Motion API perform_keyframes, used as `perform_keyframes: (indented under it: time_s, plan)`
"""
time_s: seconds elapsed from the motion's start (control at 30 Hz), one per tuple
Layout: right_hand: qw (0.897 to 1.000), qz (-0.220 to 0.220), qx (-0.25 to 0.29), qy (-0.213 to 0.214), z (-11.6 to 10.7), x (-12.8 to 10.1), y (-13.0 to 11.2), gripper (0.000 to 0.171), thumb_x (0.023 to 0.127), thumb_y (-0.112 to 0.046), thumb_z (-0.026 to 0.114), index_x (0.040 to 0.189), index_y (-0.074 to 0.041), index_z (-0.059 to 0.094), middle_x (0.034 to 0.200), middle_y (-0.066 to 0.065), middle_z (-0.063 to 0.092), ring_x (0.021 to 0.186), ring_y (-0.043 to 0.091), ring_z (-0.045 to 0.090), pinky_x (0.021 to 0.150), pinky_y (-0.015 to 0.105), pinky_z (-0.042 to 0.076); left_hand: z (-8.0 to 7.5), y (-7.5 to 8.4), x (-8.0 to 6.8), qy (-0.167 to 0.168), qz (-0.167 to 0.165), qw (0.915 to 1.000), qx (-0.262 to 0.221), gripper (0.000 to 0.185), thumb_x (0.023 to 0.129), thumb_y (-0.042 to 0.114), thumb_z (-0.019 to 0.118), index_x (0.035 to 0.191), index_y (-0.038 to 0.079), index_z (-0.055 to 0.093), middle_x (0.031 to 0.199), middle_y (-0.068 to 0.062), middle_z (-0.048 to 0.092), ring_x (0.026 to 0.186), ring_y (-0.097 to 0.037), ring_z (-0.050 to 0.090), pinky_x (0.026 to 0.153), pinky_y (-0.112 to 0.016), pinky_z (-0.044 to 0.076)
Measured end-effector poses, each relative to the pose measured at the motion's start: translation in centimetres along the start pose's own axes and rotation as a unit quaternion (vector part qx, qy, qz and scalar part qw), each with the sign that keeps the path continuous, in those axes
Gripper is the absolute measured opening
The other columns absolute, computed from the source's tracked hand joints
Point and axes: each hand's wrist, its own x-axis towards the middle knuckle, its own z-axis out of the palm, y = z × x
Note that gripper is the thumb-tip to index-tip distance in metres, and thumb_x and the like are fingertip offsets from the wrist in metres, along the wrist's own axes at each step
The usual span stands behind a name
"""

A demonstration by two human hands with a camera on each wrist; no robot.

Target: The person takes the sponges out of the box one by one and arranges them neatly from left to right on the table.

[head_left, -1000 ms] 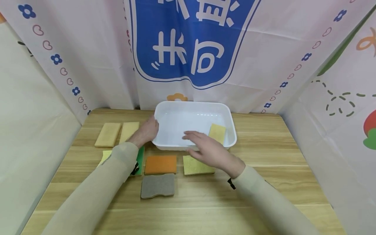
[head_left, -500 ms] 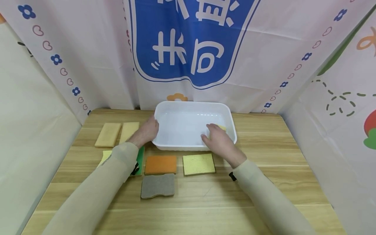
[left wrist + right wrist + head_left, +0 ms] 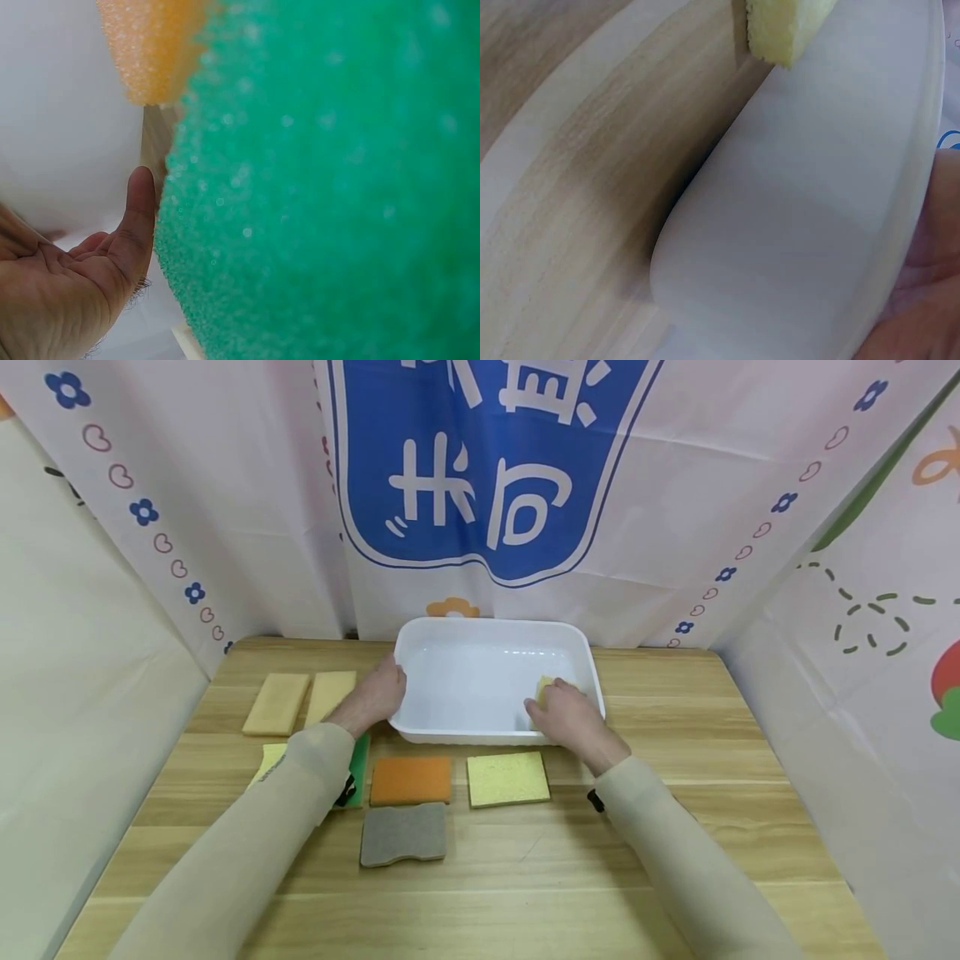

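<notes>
A white plastic tub (image 3: 465,734) stands at the back of the wooden table. My left hand (image 3: 380,687) holds its left rim; in the left wrist view the thumb (image 3: 140,206) extends along the tub's outer side. My right hand (image 3: 567,717) reaches over the front rim into the tub's right end. Its fingers grip a yellow sponge (image 3: 546,685), mostly hidden by the hand. In the right wrist view the tub wall (image 3: 802,187) hides the fingers and that sponge. A green sponge (image 3: 357,772), close to the left wrist camera, lies partly under the left forearm.
In front of the tub lie an orange sponge (image 3: 410,780), a grey sponge (image 3: 403,835) with a wavy edge and another yellow sponge (image 3: 508,779). Two pale yellow sponges (image 3: 275,704) lie at the left. A light yellow piece (image 3: 271,757) shows beside the left sleeve. Printed cloth (image 3: 637,527) hangs behind.
My right hand has moved right and down into the tub's right end, from above its front rim, and now grips the yellow sponge there. The left hand stays at the rim.
</notes>
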Motion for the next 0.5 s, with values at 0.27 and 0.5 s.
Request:
perform_keyframes:
  time_s: [0.27, 0.5]
  plan:
    - [0.998, -0.014, -0.055, 0.028, -0.05, 0.6, -0.02, 0.059, 0.115, -0.043, 0.069, 0.135, 0.012, 0.073, 0.158, 0.031, 0.069, 0.127, 0.044, 0.075, 0.124, 0.059, 0.062, 0.04, 0.09, 0.0, 0.003, -0.001, 1.0, -0.002, 0.069, 0.127, 0.029, 0.015, 0.185, -0.005, 0.0, 0.14, -0.031, 0.066, 0.11, -0.035, 0.085, 0.079, -0.035, 0.075]
    - [0.996, -0.014, -0.084, 0.028, -0.14, 1.05, -0.07, 0.07, 0.105, -0.049, 0.086, 0.141, 0.009, 0.072, 0.156, 0.028, 0.071, 0.129, 0.045, 0.076, 0.12, 0.057, 0.064, 0.02, 0.12, -0.01, 0.002, -0.003, 1.0, -0.002, 0.068, 0.127, 0.029, 0.016, 0.185, -0.005, 0.001, 0.141, -0.031, 0.066, 0.111, -0.036, 0.085, 0.079, -0.035, 0.075]
